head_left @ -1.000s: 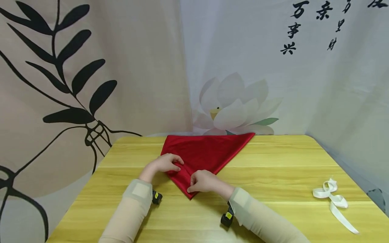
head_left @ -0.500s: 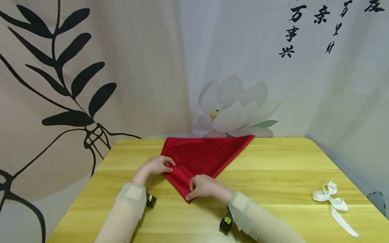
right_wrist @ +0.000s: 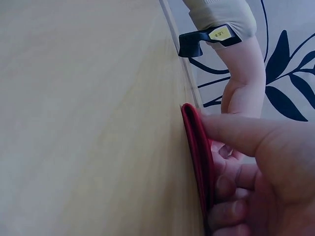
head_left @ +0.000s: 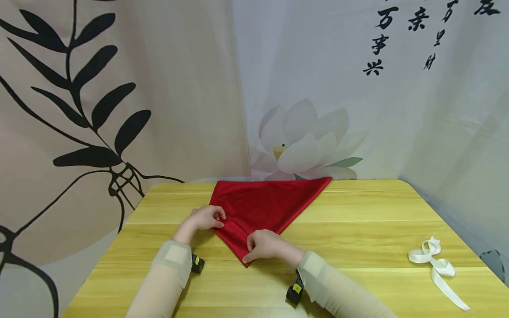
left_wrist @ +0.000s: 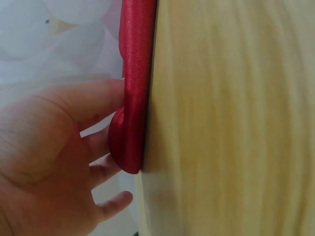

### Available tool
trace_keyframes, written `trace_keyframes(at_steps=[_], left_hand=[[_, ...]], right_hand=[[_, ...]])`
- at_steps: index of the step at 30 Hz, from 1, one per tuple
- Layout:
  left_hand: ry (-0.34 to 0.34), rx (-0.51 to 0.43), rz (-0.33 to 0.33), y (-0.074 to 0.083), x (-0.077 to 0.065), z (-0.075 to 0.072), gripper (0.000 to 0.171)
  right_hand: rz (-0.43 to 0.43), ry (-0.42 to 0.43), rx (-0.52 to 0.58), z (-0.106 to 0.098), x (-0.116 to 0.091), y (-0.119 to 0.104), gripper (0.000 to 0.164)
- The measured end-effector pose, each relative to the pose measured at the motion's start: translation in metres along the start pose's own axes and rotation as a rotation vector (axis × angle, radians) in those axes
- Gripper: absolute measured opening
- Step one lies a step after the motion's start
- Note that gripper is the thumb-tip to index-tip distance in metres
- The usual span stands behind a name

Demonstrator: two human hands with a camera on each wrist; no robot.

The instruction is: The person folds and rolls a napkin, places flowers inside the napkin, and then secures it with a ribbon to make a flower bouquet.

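A shiny red satin cloth [head_left: 258, 203], folded along its edges, lies at the far middle of the table with one point towards the front. My left hand [head_left: 203, 217] rests at its left edge, fingers loosely bent. In the left wrist view, the thumb [left_wrist: 101, 96] touches the rolled edge of cloth [left_wrist: 138, 73], and some fingertips are hidden behind it. At the front point, my right hand [head_left: 264, 245] holds the cloth. The right wrist view shows the thumb [right_wrist: 231, 130] against the layered fold [right_wrist: 197, 147], with the other fingers curled in against the cloth.
A white ribbon [head_left: 433, 258] tied in a loose bow lies at the right of the wooden table [head_left: 350, 282]. Behind the table's far edge hangs a printed curtain [head_left: 191, 88] with leaves, a lotus and characters. Each wrist carries a small black camera [head_left: 295, 293].
My left hand has slid left along the cloth towards its left edge, and the raised crease beside it has flattened. My right hand stays at the front point. The head view has tilted slightly.
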State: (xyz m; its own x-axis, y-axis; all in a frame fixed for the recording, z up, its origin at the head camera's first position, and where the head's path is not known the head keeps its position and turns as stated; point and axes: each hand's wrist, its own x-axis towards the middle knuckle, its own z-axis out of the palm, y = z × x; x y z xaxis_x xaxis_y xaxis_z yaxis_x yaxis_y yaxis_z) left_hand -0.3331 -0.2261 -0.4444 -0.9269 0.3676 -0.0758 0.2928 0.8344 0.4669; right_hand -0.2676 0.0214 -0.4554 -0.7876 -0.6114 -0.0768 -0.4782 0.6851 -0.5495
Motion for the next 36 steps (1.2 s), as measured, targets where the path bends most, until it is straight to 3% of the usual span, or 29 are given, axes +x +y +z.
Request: trace_keyframes(at_steps=[9, 13, 18, 24, 29, 33, 36], left_hand=[[0.089, 0.129, 0.016, 0.010, -0.007, -0.002, 0.016], [0.097, 0.114, 0.130, 0.018, -0.013, -0.003, 0.012], [-0.028, -0.034, 0.322, 0.028, -0.018, -0.003, 0.010], [-0.215, -0.207, 0.295, 0.031, -0.024, -0.001, 0.020], [-0.298, -0.220, 0.311, 0.024, -0.027, 0.002, 0.025], [-0.327, -0.192, 0.331, 0.019, -0.027, 0.003, 0.028], [-0.340, -0.173, 0.309, 0.019, -0.027, 0.004, 0.031]], right_hand=[[-0.025, 0.056, 0.089, 0.001, -0.001, 0.007, 0.020], [-0.027, 0.066, 0.117, -0.001, -0.001, 0.011, 0.016], [-0.026, 0.072, 0.137, -0.004, 0.000, 0.015, 0.014], [0.042, 0.038, 0.234, -0.006, 0.000, 0.016, 0.013], [0.062, 0.015, 0.285, -0.006, 0.000, 0.016, 0.013], [0.061, 0.008, 0.303, -0.006, 0.001, 0.016, 0.013], [0.064, 0.003, 0.307, -0.007, 0.000, 0.016, 0.013]])
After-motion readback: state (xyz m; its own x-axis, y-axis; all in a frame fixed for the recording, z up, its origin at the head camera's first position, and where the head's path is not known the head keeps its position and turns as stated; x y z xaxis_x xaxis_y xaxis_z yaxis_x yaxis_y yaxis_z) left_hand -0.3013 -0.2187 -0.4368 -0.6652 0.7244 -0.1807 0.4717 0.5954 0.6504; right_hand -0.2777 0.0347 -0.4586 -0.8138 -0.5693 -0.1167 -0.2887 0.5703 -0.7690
